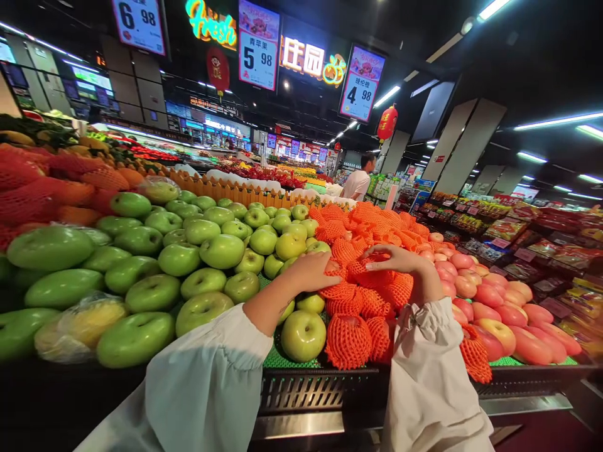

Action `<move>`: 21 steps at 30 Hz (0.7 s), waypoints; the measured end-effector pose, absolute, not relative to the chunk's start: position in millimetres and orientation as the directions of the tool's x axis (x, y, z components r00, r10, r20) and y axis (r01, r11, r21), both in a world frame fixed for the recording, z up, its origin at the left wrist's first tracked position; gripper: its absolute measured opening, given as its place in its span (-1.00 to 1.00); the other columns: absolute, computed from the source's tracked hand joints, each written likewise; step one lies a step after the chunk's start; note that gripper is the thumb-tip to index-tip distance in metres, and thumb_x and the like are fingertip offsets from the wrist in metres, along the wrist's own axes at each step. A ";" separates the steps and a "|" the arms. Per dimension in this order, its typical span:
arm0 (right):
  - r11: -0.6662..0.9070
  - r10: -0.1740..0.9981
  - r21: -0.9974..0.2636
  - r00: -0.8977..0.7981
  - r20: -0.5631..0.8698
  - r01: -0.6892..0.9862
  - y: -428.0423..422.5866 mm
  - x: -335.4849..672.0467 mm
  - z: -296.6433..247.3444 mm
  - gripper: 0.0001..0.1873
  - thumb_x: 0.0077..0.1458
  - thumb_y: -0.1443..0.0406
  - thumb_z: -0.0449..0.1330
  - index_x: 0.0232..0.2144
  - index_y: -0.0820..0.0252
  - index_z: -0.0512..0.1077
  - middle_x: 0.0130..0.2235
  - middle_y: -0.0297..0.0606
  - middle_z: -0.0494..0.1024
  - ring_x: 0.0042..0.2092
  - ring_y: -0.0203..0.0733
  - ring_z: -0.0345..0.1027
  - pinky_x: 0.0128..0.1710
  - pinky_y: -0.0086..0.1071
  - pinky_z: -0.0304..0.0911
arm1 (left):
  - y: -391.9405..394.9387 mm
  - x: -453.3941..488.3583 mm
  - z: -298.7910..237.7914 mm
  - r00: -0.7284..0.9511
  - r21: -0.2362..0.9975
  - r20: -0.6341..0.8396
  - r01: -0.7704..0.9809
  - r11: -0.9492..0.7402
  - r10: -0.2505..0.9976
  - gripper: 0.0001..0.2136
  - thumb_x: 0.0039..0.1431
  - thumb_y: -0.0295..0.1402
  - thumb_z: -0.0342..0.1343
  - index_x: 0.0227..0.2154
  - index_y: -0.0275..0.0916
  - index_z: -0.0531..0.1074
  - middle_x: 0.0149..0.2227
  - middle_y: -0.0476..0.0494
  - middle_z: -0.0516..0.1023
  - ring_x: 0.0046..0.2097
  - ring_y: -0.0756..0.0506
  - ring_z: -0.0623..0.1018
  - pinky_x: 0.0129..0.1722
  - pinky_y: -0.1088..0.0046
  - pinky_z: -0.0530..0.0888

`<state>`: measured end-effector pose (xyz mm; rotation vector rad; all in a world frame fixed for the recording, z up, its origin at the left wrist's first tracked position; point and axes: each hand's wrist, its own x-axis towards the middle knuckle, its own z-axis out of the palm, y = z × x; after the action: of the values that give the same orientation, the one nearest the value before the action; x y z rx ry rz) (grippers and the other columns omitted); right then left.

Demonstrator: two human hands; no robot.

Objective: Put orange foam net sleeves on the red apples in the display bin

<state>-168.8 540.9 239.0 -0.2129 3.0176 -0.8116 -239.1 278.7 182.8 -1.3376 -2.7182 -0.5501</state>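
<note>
Both my hands are over a heap of fruit in orange foam nets [348, 342], and the nets mostly hide the fruit. My left hand [311, 274] comes in across the green apples [304, 336], its fingers curled on a netted fruit [335, 290] at the heap's left side. Opposite it, my right hand [398, 258] is over the heap with thumb and fingers apart, the fingertips close to or touching the netting; nothing is plainly gripped there. White, loose sleeves cover both forearms.
Pinkish-red apples [499, 295] lie to the right, beside shelves of packaged goods [556, 245]. Orange-netted fruit [28, 182] is piled far left. A black slatted display edge [306, 389] runs along the front. Price signs [258, 47] hang overhead; a person [358, 183] stands beyond the display.
</note>
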 end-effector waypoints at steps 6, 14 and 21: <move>0.943 -0.024 -0.328 -0.994 0.107 -0.058 523.5 -232.0 273.3 -0.49 -0.36 -0.09 0.51 -0.37 0.03 0.64 -0.10 -0.17 0.64 -0.03 0.15 0.50 0.13 0.05 0.34 | 277.1 -233.3 187.8 -0.627 0.286 0.197 0.772 0.568 0.754 -0.43 0.16 0.03 0.05 0.10 -0.29 0.33 0.17 -0.41 0.46 0.19 -0.38 0.46 0.16 0.05 0.37; 0.969 -0.047 -0.236 -0.991 0.127 -0.076 491.9 -311.0 270.3 -0.56 -0.45 0.09 0.57 -0.49 0.13 0.55 -0.09 -0.09 0.62 -0.05 0.11 0.48 0.03 -0.11 0.35 | 279.6 -236.0 184.9 -0.615 0.319 0.212 0.778 0.541 0.760 -0.36 0.15 0.04 0.07 0.15 -0.35 0.32 0.23 -0.45 0.41 0.23 -0.41 0.43 0.22 0.02 0.36; 0.938 0.269 0.023 -0.769 0.580 0.345 563.9 -303.6 298.3 -0.58 0.05 0.35 0.25 0.01 0.25 0.41 -0.14 -0.03 0.56 -0.18 -0.01 0.45 -0.30 -0.31 0.26 | 278.2 -233.7 185.6 -0.621 0.316 0.212 0.774 0.548 0.755 -0.36 0.16 0.04 0.08 0.14 -0.37 0.34 0.19 -0.45 0.44 0.20 -0.42 0.45 0.20 -0.01 0.37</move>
<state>-303.6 563.9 298.3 0.6427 3.6822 0.2512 -233.7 278.2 185.6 -1.3440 -2.7192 -0.5939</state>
